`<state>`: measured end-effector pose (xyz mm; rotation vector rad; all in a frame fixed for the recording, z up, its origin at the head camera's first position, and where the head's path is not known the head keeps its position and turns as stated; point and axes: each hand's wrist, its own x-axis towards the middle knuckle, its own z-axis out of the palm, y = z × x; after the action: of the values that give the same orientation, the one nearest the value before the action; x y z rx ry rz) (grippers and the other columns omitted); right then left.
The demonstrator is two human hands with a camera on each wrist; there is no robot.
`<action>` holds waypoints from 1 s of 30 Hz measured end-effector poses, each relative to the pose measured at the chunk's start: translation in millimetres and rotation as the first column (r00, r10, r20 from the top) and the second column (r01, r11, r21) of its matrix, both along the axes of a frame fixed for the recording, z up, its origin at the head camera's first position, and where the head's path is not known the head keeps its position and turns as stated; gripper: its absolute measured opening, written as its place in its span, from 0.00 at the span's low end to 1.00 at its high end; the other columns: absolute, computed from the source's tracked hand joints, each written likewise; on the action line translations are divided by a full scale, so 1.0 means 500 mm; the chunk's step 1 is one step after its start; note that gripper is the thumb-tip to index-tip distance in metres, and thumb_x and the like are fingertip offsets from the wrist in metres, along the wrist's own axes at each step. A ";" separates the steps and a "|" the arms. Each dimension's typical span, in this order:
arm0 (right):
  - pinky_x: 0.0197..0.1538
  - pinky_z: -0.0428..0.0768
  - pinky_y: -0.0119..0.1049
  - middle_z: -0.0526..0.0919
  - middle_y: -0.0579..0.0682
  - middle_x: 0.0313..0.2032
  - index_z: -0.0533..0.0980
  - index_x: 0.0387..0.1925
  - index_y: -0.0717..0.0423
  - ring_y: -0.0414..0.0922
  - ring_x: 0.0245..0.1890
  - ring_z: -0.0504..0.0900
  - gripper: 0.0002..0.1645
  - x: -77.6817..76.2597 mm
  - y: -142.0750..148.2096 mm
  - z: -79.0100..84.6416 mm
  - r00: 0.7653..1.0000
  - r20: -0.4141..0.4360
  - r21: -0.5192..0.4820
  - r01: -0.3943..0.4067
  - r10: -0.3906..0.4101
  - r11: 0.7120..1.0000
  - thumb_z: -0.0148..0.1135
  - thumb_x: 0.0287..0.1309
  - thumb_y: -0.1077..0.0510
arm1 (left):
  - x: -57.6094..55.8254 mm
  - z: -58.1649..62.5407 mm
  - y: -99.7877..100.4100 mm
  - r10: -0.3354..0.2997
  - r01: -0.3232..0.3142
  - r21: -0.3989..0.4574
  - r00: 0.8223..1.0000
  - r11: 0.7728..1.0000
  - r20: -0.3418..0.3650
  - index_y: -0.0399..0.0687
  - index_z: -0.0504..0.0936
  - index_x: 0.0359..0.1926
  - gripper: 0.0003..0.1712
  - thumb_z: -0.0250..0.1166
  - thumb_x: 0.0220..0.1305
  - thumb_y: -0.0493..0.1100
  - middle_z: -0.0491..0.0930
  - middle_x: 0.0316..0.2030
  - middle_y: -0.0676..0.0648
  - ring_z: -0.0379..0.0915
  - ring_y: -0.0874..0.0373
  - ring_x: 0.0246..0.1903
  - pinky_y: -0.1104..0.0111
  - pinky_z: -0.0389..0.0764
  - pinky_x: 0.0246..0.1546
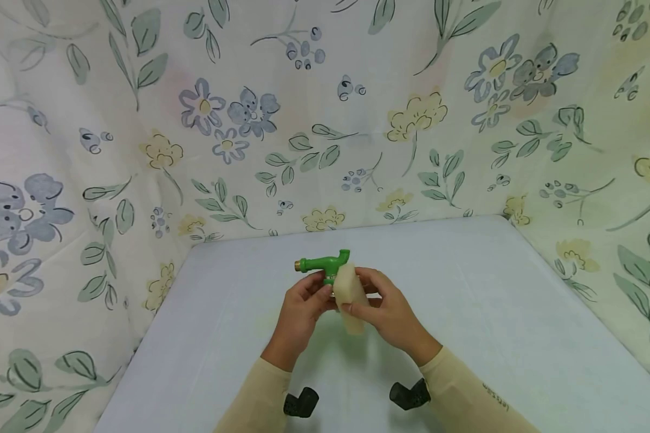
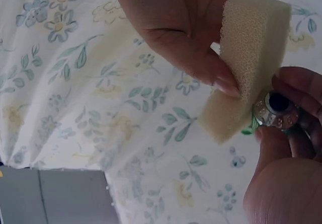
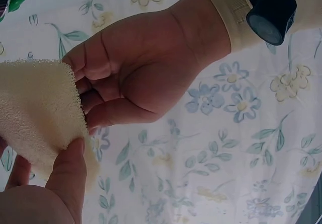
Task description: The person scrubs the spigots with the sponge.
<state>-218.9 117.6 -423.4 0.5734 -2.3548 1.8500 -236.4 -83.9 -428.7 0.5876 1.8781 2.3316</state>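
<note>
Fingers of the left hand (image 1: 300, 314) curl around a green faucet (image 1: 325, 263). Right hand (image 1: 392, 311) pinches a cream sponge (image 1: 349, 287) between thumb and fingers, just beside it.

Faucet (image 1: 324, 263) partly hidden; sponge (image 3: 37, 103) edge-cropped

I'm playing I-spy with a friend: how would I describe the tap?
Find the pale table in front of the flowery cloth, then the left hand near the table's middle. That hand holds the tap. It's green and brassy at one end, unlike the cream sponge in the right hand beside it.
</note>
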 end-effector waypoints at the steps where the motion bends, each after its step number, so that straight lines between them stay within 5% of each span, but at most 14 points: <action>1: 0.49 0.76 0.48 0.73 0.44 0.52 0.67 0.62 0.34 0.48 0.50 0.73 0.34 -0.004 0.002 -0.005 1.000 0.008 0.007 0.006 -0.006 1.000 0.69 0.55 0.45 | 0.000 -0.001 -0.001 -0.010 0.010 0.006 1.000 1.000 -0.004 0.37 0.69 0.63 0.26 0.61 0.68 0.43 0.75 0.50 0.35 0.77 0.44 0.43 0.52 0.78 0.48; 6: 0.45 0.78 0.46 0.74 0.42 0.51 0.69 0.60 0.30 0.47 0.49 0.74 0.32 -0.016 0.010 -0.015 0.996 0.058 0.045 0.069 -0.072 0.997 0.67 0.53 0.37 | 0.002 -0.003 -0.002 -0.065 0.065 0.005 0.998 0.998 -0.015 0.38 0.70 0.63 0.24 0.59 0.69 0.43 0.74 0.49 0.34 0.76 0.42 0.43 0.50 0.77 0.49; 10: 0.42 0.79 0.44 0.74 0.42 0.50 0.69 0.60 0.29 0.48 0.49 0.74 0.33 -0.017 0.009 -0.020 0.993 0.088 0.056 0.076 -0.081 0.996 0.67 0.53 0.36 | 0.004 0.000 0.000 -0.043 0.043 -0.043 0.999 0.998 0.009 0.42 0.73 0.61 0.25 0.62 0.67 0.48 0.75 0.49 0.35 0.76 0.40 0.44 0.54 0.79 0.46; 14: 0.45 0.78 0.44 0.73 0.42 0.51 0.68 0.61 0.31 0.48 0.49 0.74 0.34 -0.011 0.003 -0.025 0.997 0.065 0.063 0.037 -0.041 0.997 0.66 0.53 0.36 | 0.004 0.001 0.005 0.109 -0.105 -0.151 0.994 0.983 0.017 0.46 0.77 0.59 0.25 0.64 0.64 0.52 0.79 0.48 0.42 0.75 0.47 0.46 0.59 0.79 0.45; 19: 0.46 0.77 0.49 0.73 0.43 0.50 0.67 0.63 0.34 0.48 0.48 0.74 0.35 -0.001 -0.006 -0.022 1.000 -0.011 0.048 -0.014 0.014 0.999 0.69 0.54 0.40 | 0.002 0.001 0.011 0.341 -0.333 -0.270 0.940 0.903 -0.020 0.43 0.81 0.53 0.20 0.68 0.62 0.46 0.82 0.44 0.48 0.78 0.55 0.43 0.67 0.79 0.39; 22: 0.46 0.77 0.50 0.73 0.44 0.50 0.67 0.63 0.34 0.49 0.48 0.74 0.36 -0.001 -0.009 -0.019 0.999 -0.030 0.036 -0.012 0.013 0.999 0.69 0.53 0.42 | 0.003 0.002 0.015 0.401 -0.396 -0.268 0.915 0.878 -0.037 0.36 0.75 0.49 0.19 0.68 0.61 0.40 0.82 0.39 0.44 0.80 0.51 0.37 0.64 0.82 0.35; 26: 0.48 0.77 0.50 0.72 0.43 0.52 0.66 0.64 0.34 0.49 0.49 0.74 0.37 -0.004 -0.009 -0.019 1.000 -0.011 0.017 0.017 -0.017 1.000 0.69 0.53 0.40 | 0.016 0.018 0.019 0.375 -0.368 -0.207 0.927 0.906 -0.007 0.39 0.62 0.54 0.27 0.68 0.60 0.36 0.82 0.37 0.39 0.81 0.47 0.36 0.59 0.83 0.38; 30: 0.49 0.76 0.50 0.72 0.45 0.53 0.66 0.64 0.38 0.49 0.51 0.73 0.37 -0.003 -0.006 -0.016 0.998 -0.012 -0.035 0.054 -0.055 0.998 0.69 0.54 0.41 | 0.030 0.047 0.016 0.292 -0.286 -0.098 0.955 0.953 0.054 0.55 0.60 0.67 0.37 0.67 0.61 0.34 0.81 0.43 0.37 0.80 0.47 0.42 0.59 0.81 0.44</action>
<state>-220.5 114.5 -431.5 0.5103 -2.3017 1.8548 -221.5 -76.0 -405.4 0.2326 2.1503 2.3815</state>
